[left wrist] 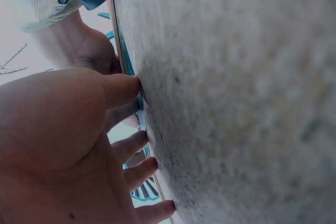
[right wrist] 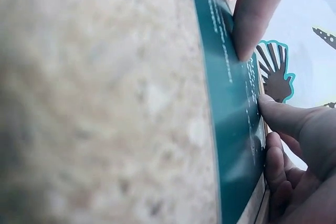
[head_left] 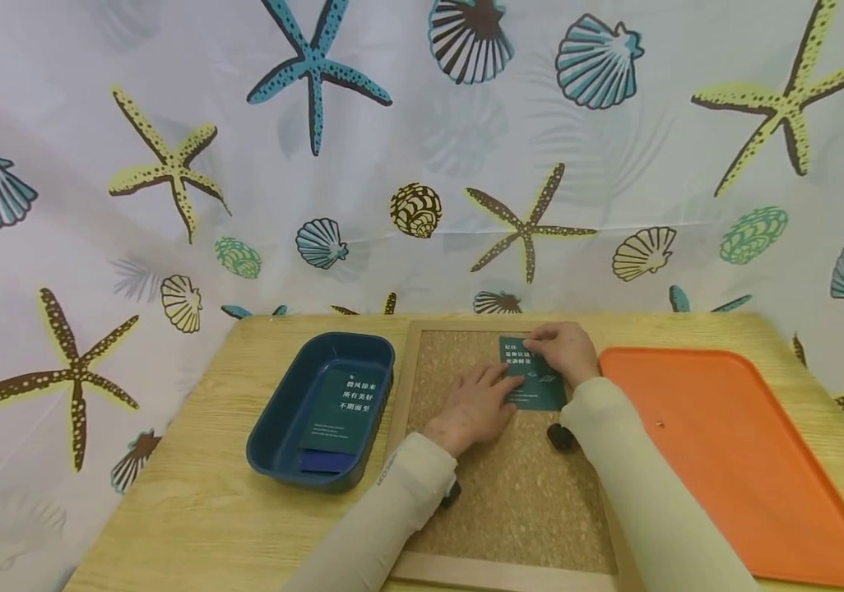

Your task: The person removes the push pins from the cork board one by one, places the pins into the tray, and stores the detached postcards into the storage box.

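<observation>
A dark green card with white lettering lies on the upper right of a framed cork board. My left hand rests with spread fingers on the cork and the card's left side. At the card's upper right my right hand has its thumb against the card, the other fingers curled close by. Whether anything small sits under that thumb is hidden. In the left wrist view, the left fingertips touch the board's surface.
Left of the board stands a dark blue bin holding another green card and something blue beneath it. An orange tray lies to the right, bearing one tiny object. A patterned curtain hangs behind the wooden table.
</observation>
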The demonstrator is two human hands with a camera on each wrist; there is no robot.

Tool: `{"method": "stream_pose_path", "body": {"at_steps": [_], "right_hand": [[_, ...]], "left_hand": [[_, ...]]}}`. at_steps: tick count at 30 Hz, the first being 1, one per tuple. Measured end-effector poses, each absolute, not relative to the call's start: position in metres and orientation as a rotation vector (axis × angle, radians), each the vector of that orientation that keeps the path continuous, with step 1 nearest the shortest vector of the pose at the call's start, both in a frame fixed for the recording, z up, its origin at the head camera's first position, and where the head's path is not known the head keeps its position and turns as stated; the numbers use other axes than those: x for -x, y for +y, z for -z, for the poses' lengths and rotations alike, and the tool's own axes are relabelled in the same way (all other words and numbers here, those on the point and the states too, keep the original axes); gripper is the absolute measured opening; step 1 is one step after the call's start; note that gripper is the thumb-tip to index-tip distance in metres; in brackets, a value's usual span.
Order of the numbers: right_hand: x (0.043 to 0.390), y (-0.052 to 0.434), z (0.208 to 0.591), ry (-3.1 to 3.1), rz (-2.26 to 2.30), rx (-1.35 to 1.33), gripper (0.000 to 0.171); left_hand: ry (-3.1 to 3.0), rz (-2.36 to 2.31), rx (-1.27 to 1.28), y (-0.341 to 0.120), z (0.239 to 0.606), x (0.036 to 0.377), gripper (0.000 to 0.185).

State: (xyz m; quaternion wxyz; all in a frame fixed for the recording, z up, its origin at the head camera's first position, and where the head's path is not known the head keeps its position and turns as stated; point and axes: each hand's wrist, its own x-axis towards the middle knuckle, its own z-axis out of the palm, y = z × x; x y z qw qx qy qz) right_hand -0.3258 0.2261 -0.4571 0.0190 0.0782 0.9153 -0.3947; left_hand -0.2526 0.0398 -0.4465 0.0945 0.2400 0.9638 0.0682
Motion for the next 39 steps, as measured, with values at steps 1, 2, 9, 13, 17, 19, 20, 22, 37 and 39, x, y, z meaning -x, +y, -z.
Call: {"method": "stream_pose_path", "body": {"at_steps": [1, 2, 9, 13, 17, 19, 20, 22, 37, 39], "right_hand": [[0.3259, 0.2261, 0.4575, 2.830, 1.241, -0.255, 0.028], [0.3262, 0.2261, 0.4581, 2.829, 1.246, -0.262, 0.028], [0.3272, 0.2275, 0.4598, 2.809, 1.285, -0.303, 0.028], [0.3271, 0.2264, 0.4627, 2.802, 1.293, -0.306, 0.029], [0.3261, 0.2260, 0.4634, 2.804, 1.262, -0.305, 0.032], [0.3252, 0.2259, 0.4626, 2.804, 1.243, -0.320, 0.032], [0.3252, 0.2256, 0.4621, 2.810, 1.236, -0.323, 0.033], [0.3252, 0.2246, 0.4608, 2.816, 1.223, -0.326, 0.034], [0.3228, 0.2304, 0.4628, 2.843, 1.225, -0.144, 0.032], [0.3222, 0.2313, 0.4618, 2.846, 1.230, -0.124, 0.032]], "left_hand": [[2.856, -0.209, -0.709, 0.0397, 0.4468, 0.2526, 0.051], [2.854, -0.216, -0.708, 0.0396, 0.4470, 0.2526, 0.051], [2.845, -0.253, -0.706, 0.0388, 0.4450, 0.2526, 0.051], [2.843, -0.263, -0.699, 0.0376, 0.4452, 0.2500, 0.051], [2.837, -0.257, -0.697, 0.0373, 0.4466, 0.2487, 0.051], [2.838, -0.251, -0.704, 0.0377, 0.4482, 0.2493, 0.051], [2.838, -0.251, -0.708, 0.0377, 0.4486, 0.2498, 0.051], [2.839, -0.250, -0.712, 0.0379, 0.4492, 0.2515, 0.051], [2.824, -0.244, -0.683, 0.0387, 0.4477, 0.2534, 0.051], [2.831, -0.245, -0.683, 0.0385, 0.4469, 0.2534, 0.051]]}}
